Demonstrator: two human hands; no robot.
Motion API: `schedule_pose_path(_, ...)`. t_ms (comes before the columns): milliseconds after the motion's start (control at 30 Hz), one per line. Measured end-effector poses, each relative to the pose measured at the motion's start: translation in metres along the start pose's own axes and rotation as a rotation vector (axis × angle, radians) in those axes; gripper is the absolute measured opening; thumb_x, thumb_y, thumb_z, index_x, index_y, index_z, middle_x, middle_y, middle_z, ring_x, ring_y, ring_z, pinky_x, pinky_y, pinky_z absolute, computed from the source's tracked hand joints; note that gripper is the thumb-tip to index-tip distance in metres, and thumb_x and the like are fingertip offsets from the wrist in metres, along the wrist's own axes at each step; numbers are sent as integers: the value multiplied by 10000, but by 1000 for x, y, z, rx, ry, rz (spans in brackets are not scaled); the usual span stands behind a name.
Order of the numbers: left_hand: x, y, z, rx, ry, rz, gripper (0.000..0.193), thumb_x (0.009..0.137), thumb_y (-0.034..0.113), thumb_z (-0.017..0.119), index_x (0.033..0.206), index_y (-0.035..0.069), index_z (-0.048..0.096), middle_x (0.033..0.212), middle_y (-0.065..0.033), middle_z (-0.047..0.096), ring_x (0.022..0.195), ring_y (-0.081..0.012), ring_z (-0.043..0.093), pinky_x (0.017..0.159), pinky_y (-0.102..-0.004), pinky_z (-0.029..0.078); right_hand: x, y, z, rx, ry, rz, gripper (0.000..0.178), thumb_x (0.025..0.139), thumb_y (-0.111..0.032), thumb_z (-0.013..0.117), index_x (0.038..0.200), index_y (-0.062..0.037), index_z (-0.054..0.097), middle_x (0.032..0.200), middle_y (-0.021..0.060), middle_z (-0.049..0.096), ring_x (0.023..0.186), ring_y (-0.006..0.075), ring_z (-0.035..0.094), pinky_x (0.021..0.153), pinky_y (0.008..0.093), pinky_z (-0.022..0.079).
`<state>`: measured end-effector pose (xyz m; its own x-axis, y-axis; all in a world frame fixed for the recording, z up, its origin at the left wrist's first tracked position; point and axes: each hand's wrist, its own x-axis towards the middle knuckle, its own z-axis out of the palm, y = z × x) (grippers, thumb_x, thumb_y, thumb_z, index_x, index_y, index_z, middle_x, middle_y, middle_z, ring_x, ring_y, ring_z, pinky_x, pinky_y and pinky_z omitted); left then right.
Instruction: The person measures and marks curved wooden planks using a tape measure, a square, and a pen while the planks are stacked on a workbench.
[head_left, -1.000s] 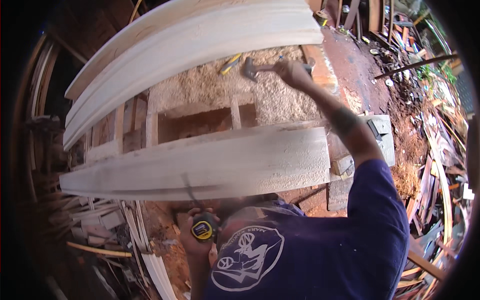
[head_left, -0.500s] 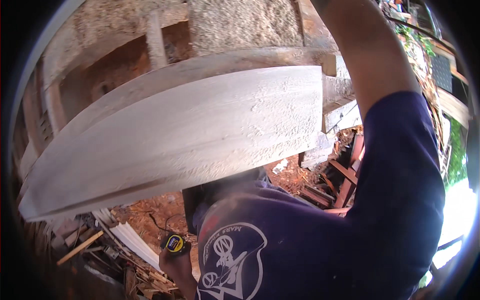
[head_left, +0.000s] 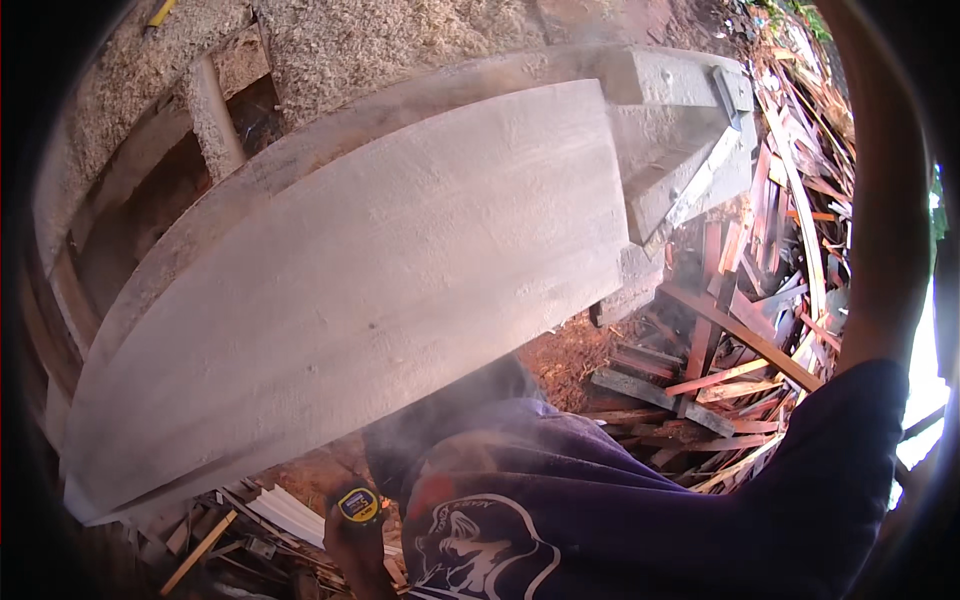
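At the lower edge, my left hand [head_left: 355, 548] is closed around a yellow-and-black tape measure [head_left: 358, 504]. It is close to my dark purple shirt, below a large board. My right arm [head_left: 888, 230] reaches up along the right side, and its hand lies outside the picture. Across the middle spreads the wide pale wooden board [head_left: 370, 290], tapering with a curved edge to the left and cut straight at its right end. Fine dust coats it. Next to that right end, a metal-bladed square [head_left: 705, 170] rests on wooden blocks [head_left: 670, 130].
Heaped wood offcuts [head_left: 740, 340] cover the ground at the right, with more scraps [head_left: 240, 545] at the lower left. Behind the board lies a bank of sawdust [head_left: 400, 40] beside a wooden frame [head_left: 215, 120]. Dust hangs in the air.
My right arm has swung outward to the right, uncovering the square and the offcuts. The clumped sawdust on the board's right part has gone, and haze has appeared. The view has shifted.
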<state>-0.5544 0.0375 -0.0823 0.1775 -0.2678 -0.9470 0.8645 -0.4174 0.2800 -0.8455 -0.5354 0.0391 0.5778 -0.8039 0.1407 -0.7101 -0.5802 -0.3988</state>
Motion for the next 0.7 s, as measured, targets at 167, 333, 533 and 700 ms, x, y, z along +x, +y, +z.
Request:
schedule_pose_path(167,-11,-4,15,-86,-109,56,521,971,375,614,1347,20,554,1200,-155,646,1064,-312,654,864,-437,566,-137,-64,-5,209,-217,236,171,1006,-93,580,1104,-19,700,740,84,586,665,185,550,623,348,424)
schedule_pose_path(333,-34,21,38,388,-171,433,372,987,135,567,1324,-23,548,1228,-171,638,1060,-258,682,862,-382,605,-212,-153,31,655,-375,227,156,973,-21,619,1097,4,710,779,100,633,679,165,586,622,316,455)
schedule_pose_path(533,-77,60,118,371,-198,598,352,1017,152,588,1341,23,543,1223,-119,604,1147,-181,603,1000,-340,511,-193,-250,89,653,-378,-290,551,799,-272,884,1230,-17,654,985,167,692,892,338,730,717,417,591)
schedule_pose_path(700,-98,51,114,72,-366,538,356,1097,253,501,1369,27,541,1223,-96,610,1120,-166,610,961,-312,522,-177,-294,115,499,-609,-432,1001,676,-523,921,1428,-66,444,1024,234,695,933,433,725,776,495,599)
